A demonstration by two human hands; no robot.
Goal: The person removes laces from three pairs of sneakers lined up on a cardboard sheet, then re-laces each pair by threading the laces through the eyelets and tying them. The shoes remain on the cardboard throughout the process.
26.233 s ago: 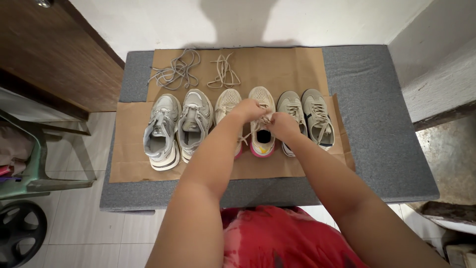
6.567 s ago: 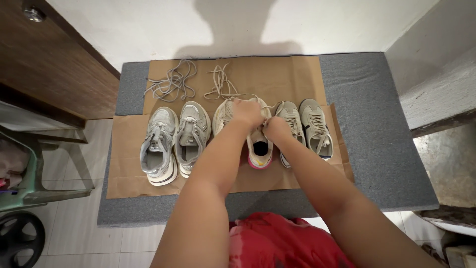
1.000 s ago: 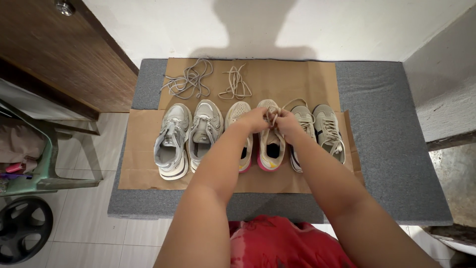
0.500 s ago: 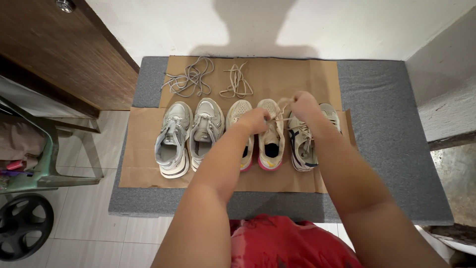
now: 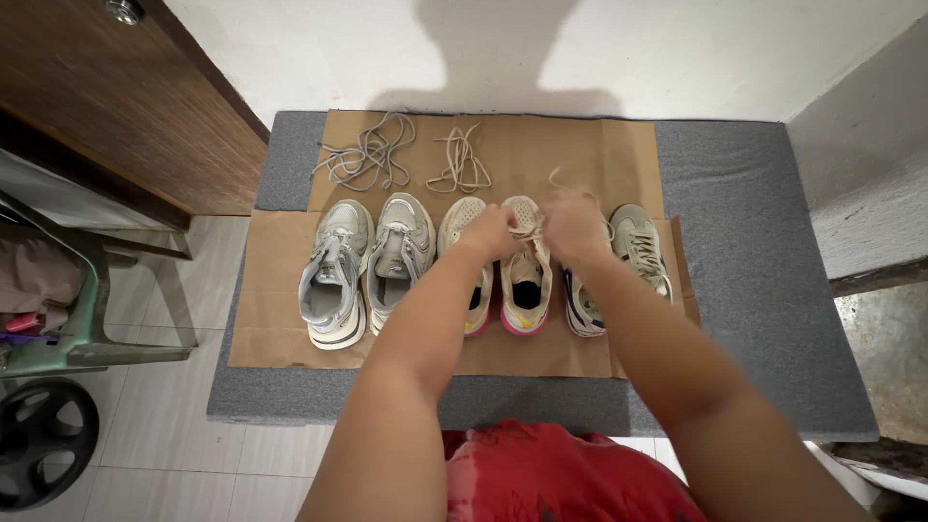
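Note:
Three pairs of sneakers stand in a row on brown cardboard [image 5: 280,319]. My left hand [image 5: 493,235] grips the front of a cream sneaker with a pink sole [image 5: 525,295], the right shoe of the middle pair. My right hand [image 5: 572,224] is just beside it, over the toe of the neighbouring shoe, pinching a cream shoelace [image 5: 555,178] whose loose end curls above the hand. The lace runs back to the cream sneaker's eyelets. Its mate [image 5: 462,215] lies partly under my left forearm.
Two grey sneakers [image 5: 333,275] [image 5: 398,251] stand at the left and a beige pair [image 5: 643,246] at the right. Loose grey laces [image 5: 362,155] and cream laces [image 5: 460,164] lie behind. The cardboard rests on a grey mat [image 5: 754,290]. A wooden door and a green chair frame [image 5: 58,319] are at the left.
My right hand has drawn away from my left hand, up and to the right, pulling the lace with it. My left hand stays on the cream sneaker.

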